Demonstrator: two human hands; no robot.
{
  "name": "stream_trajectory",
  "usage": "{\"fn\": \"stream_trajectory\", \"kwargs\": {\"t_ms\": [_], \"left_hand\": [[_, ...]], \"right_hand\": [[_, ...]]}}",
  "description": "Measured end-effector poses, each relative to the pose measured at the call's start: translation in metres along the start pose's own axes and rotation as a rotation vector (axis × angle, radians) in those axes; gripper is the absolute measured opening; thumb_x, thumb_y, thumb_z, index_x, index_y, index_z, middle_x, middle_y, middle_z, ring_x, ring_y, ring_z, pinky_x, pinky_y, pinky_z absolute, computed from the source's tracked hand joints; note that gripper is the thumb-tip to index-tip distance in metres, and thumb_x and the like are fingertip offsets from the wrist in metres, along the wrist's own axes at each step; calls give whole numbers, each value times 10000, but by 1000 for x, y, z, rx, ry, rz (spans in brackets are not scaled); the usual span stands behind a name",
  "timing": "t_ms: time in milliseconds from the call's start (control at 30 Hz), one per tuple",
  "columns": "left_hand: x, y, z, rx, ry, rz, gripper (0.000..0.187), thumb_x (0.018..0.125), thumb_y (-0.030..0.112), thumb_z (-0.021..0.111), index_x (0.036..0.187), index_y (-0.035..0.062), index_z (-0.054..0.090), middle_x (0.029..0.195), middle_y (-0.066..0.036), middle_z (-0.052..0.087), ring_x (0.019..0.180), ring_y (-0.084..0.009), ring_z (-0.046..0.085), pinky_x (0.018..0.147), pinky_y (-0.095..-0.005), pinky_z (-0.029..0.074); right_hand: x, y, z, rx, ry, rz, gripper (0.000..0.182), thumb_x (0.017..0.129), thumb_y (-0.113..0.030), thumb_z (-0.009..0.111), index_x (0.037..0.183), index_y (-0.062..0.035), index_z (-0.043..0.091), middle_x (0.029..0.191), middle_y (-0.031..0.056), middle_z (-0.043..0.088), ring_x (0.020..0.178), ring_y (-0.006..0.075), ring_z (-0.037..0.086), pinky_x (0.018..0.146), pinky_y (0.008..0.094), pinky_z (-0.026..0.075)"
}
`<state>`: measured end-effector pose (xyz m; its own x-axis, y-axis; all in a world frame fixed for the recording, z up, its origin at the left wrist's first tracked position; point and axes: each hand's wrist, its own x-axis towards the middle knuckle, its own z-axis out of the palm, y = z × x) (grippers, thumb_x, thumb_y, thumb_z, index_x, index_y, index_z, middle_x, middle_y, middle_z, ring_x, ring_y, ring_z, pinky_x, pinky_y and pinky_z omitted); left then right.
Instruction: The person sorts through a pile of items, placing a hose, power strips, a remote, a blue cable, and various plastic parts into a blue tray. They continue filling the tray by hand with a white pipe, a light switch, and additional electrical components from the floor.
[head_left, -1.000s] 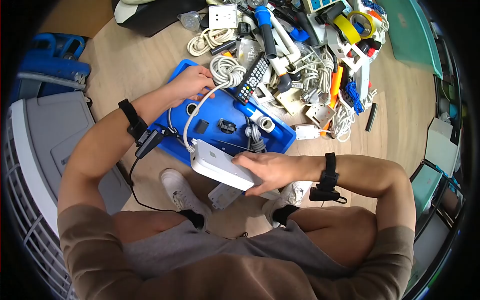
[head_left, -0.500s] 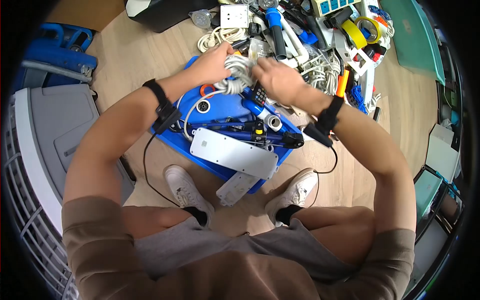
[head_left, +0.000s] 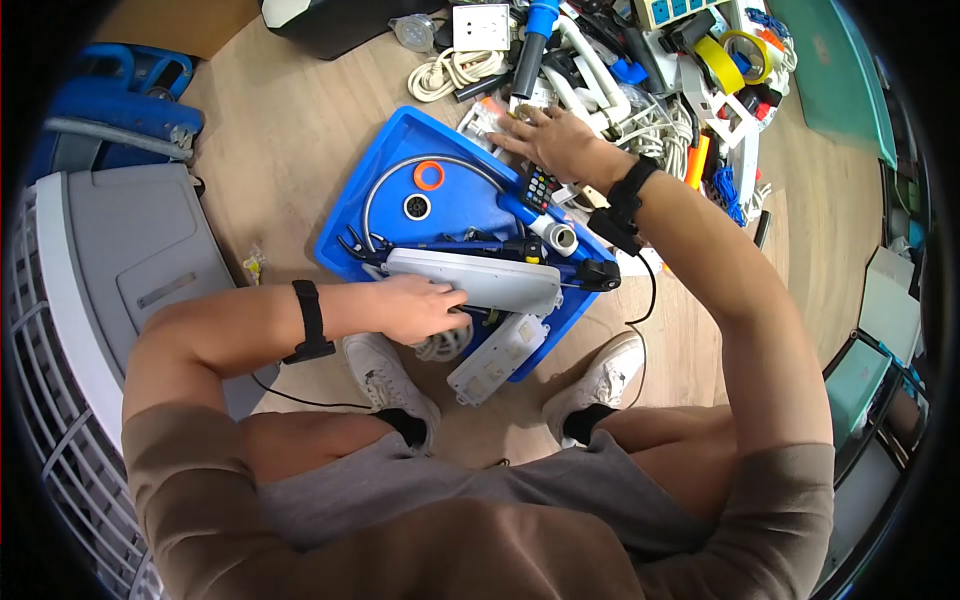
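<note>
My left hand point(head_left: 420, 308) is closed on a coiled white cable point(head_left: 444, 344), which hangs blurred under my fingers at the near edge of a blue tray point(head_left: 350, 215). Right beside that hand, a long white plastic cover point(head_left: 475, 275) lies tilted in the tray, and its near edge is partly hidden by my fingers. My right hand point(head_left: 560, 145) is open, fingers spread, over small plastic bags at the tray's far side. A remote control point(head_left: 540, 187) lies below its wrist. The tray also holds an orange ring point(head_left: 429, 176), a grey hose and a white power strip-like piece point(head_left: 498, 358).
A pile of tools and cords fills the floor beyond, with a white socket plate point(head_left: 481, 27), coiled beige cable point(head_left: 452, 72) and yellow tape point(head_left: 720, 66). A grey case point(head_left: 130, 250) stands left; a teal bin point(head_left: 840, 70) is far right. My shoes flank the tray.
My left hand has carried the coiled cable from above the tray's far end to its near edge. My right hand has let go of the coil and spread its fingers. The white cover has tilted.
</note>
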<state>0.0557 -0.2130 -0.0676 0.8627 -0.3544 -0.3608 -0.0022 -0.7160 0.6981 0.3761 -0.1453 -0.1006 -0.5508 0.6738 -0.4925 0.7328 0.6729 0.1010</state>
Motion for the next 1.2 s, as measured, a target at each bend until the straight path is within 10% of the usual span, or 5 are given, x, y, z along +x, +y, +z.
{"fn": "stream_trajectory", "kwargs": {"t_ms": [200,533,900,1000,1200], "left_hand": [[-3,-33,-9,24,235,-10,239,854,184,695,1066,108,614,1027,-79,580,894,-284,658,717,-415,567],[24,-120,-80,187,1031,-399,309,901,209,706,1174,99,611,1153,-124,603,1047,-360,639,883,-451,526],[85,-154,-129,-144,428,-947,620,897,362,758,1393,118,479,1296,-197,679,1215,-380,642,1013,-496,503],[86,-159,-120,-88,588,-836,600,852,329,807,1341,108,539,1267,-167,686,1189,-366,653,994,-478,517],[67,-119,-126,2,756,-393,449,823,277,808,1196,78,659,1168,-118,675,1098,-347,660,958,-436,521]], "right_hand": [[-19,7,13,180,130,-128,572,877,-95,624,1435,-100,504,1343,94,636,1292,289,584,1104,419,451],[-74,-60,-75,941,-105,4,609,829,-291,773,1287,18,516,1124,275,684,1071,428,674,907,490,542],[-80,-38,3,894,198,130,481,894,-224,675,1322,-49,545,1267,215,625,1109,410,660,971,466,536],[-85,-39,24,512,295,-1,668,816,-114,718,1442,-106,487,1425,170,500,1177,420,631,1028,469,524],[-86,-29,15,900,22,64,607,819,-99,715,1391,-101,515,1406,170,490,1203,421,616,1048,472,499]]}}
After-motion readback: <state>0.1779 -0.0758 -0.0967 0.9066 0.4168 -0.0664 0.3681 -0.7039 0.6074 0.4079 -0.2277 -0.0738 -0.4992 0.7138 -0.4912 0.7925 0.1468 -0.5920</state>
